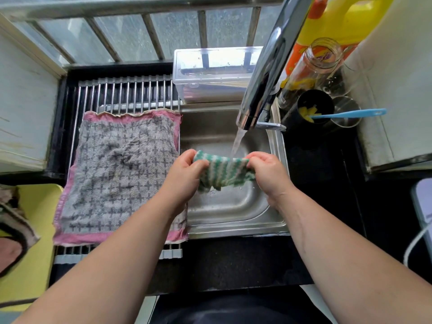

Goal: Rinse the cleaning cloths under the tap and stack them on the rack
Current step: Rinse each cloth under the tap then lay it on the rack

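A green striped cloth [223, 170] is gripped at both ends by the left hand [187, 170] and right hand [266, 169] under the tap [264, 85], where splashing onto the tabletop [233, 260] is risked

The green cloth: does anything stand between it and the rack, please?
Nothing visible does. The left hand and right hand hold the green cloth over the sink; the rack adjoins it on the left. A grey towel covers most of the rack.
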